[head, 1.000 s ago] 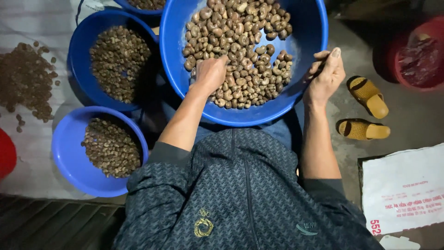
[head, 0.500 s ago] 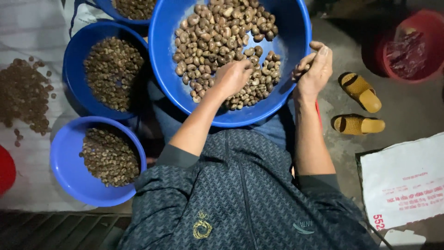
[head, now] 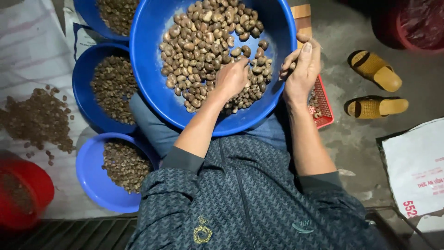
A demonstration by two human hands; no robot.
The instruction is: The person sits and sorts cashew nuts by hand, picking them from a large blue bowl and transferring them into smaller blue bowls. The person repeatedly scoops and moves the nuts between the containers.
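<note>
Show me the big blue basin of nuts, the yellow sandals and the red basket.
big blue basin [head: 152,97]: head view, bare inner wall.
yellow sandals [head: 374,70]: head view, upper sandal's strap.
red basket [head: 323,104]: head view, mesh side.

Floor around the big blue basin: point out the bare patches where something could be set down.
Bare concrete lies between the red basket and the yellow sandals, and below them toward the white sack. The left side is crowded: three smaller blue basins and a loose nut pile. The big blue basin holds the left hand; the right hand is at its rim.
</note>
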